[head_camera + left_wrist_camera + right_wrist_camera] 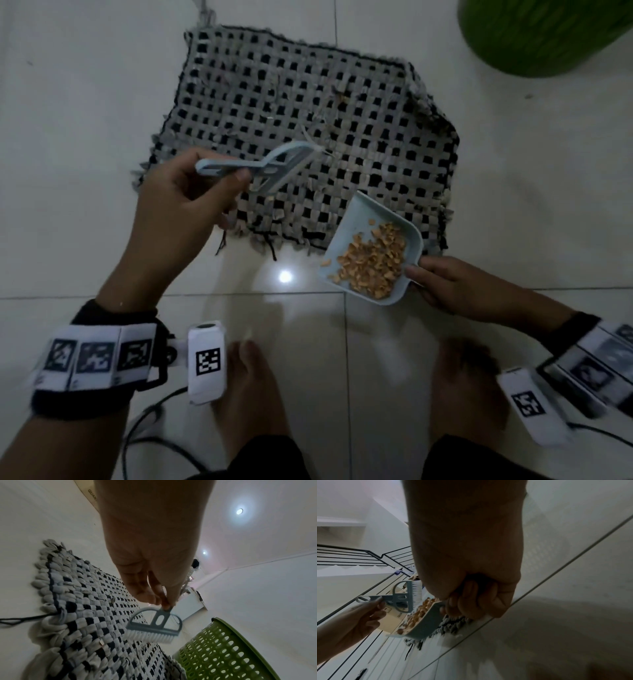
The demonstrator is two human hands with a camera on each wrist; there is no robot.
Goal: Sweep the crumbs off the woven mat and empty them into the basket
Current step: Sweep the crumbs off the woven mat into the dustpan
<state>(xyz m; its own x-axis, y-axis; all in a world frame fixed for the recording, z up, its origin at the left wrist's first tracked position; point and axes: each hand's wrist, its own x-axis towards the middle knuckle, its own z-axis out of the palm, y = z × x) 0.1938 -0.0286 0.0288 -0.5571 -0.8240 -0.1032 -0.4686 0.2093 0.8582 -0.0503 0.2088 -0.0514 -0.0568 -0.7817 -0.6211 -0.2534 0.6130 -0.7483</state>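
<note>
Full light-blue plastic dustpan (371, 250) gripped in right hand (455, 284), small blue brush (270, 166) pinched in left hand (181, 202).
Could have spilled orange crumbs (373, 260) on the floor if tipped before the green basket (534, 37).

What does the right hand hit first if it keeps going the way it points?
Probably the mat: the right hand, holding the dustpan of crumbs, points up-left across it. Height above the mat is unclear.

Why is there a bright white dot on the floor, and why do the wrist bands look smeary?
Head view: the dot is glare, probably a ceiling lamp mirrored in the shiny floor tile; the wrist bands are motion-blurred. Left wrist view: two ceiling lamps glow with halos, and the wide lens stretches the left hand.
</note>
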